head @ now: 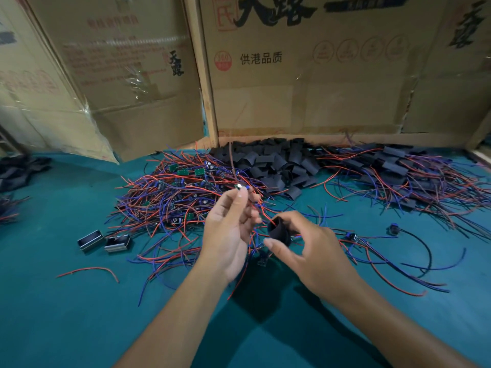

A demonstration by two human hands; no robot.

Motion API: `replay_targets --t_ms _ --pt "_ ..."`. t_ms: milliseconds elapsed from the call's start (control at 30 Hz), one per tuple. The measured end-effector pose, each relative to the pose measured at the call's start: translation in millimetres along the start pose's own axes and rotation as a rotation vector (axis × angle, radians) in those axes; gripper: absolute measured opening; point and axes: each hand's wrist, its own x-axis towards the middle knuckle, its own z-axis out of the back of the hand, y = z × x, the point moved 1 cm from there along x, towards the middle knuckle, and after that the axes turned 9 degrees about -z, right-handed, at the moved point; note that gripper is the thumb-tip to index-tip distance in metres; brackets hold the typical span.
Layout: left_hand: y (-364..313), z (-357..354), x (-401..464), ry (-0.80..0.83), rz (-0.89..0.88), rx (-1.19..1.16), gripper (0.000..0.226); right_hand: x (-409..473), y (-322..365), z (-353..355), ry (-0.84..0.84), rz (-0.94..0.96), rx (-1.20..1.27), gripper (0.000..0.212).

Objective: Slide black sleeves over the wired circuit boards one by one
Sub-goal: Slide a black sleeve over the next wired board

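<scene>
My left hand (229, 229) pinches a small wired circuit board (243, 187) between thumb and fingertips, its red and blue wires trailing down past the palm. Just to its right, my right hand (305, 248) holds a black sleeve (279, 231) with its open end turned toward the left hand. The board and the sleeve are apart. Behind my hands lies a tangled pile of bare wired boards (180, 192). A heap of loose black sleeves (273, 163) sits at the back centre. Sleeved boards with wires (403, 176) are spread at the right.
The work surface is a teal table (66, 301). Cardboard boxes (305, 75) wall off the back. Two small metal-edged cases (103, 241) lie at the left. A loose red wire (87, 270) and stray boards with wires (393, 229) lie nearby. More dark pieces (18, 168) sit far left.
</scene>
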Motion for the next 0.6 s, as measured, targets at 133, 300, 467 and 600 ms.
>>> replay_targets --t_ms 133,300,467,600 --pt "12 -6 -10 0.059 0.014 0.048 0.002 5 -2 9 -0.040 -0.025 0.007 0.027" --pt "24 -8 -19 0.153 0.047 0.099 0.006 8 -4 17 -0.063 -0.031 0.015 0.024" --pt "25 -7 -20 0.215 0.037 0.156 0.002 11 -3 26 -0.062 -0.002 -0.077 0.023" --pt "19 -5 -15 0.203 -0.032 0.254 0.007 14 -6 32 -0.014 0.013 -0.157 0.031"
